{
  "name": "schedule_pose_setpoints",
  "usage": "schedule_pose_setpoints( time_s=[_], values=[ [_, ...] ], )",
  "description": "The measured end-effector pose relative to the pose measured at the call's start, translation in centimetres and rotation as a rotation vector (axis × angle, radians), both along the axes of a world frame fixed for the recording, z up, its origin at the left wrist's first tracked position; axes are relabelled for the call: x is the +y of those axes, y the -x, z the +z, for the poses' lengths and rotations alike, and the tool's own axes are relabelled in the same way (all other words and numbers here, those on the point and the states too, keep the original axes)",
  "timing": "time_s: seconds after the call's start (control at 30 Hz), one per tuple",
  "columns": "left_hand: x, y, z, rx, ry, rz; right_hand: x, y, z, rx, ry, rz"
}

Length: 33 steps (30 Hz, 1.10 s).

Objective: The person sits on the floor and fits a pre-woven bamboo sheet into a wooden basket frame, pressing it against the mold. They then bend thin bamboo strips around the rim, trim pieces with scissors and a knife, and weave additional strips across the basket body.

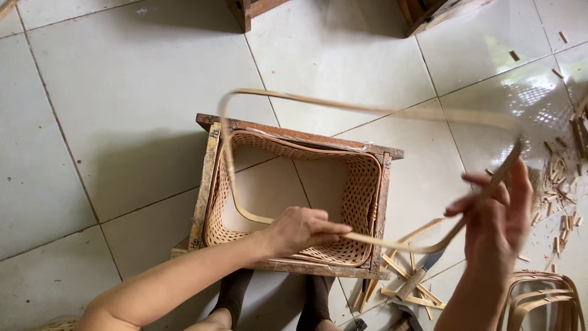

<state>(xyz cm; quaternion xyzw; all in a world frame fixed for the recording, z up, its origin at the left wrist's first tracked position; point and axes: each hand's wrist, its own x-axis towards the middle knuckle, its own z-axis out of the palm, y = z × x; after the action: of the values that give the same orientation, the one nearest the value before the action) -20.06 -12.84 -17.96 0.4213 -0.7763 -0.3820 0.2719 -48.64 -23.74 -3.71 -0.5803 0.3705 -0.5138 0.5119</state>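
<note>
Rattan strip [367,110] over bottomless woven basket [358,196]

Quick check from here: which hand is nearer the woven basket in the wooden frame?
Left. The left hand is over the woven basket at its near rim, pinching the bent cane strip. The right hand grips the strip's other stretch, off beyond the wooden frame.

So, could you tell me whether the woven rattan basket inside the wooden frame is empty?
Empty: the woven rattan basket holds nothing; floor tile shows through its open bottom.
</note>
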Motion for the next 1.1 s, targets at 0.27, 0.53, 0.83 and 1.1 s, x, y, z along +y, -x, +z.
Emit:
schedule_pose_setpoints(
  time_s=[0.27, 0.53, 0.83, 1.1],
  values=[
    [1.6, 0.3, -4.8, -0.181, -0.221, -0.098, -6.2, -5.3, -4.4, 0.972, 0.241, 0.086],
    [1.0, 0.4, -5.4, -0.104, -0.545, -0.155, -6.8, -12.0, -7.8, 1.189, 0.313, 0.351],
    [1.6, -1.4, -6.4, -0.019, -0.5, -0.175, -7.5, -12.1, -10.9, 1.228, 0.217, 0.332],
    [1.2, -3.0, -8.5, -0.082, -0.745, -0.213, -6.9, -9.5, -12.4, 1.173, 0.294, 0.146]
  ],
)
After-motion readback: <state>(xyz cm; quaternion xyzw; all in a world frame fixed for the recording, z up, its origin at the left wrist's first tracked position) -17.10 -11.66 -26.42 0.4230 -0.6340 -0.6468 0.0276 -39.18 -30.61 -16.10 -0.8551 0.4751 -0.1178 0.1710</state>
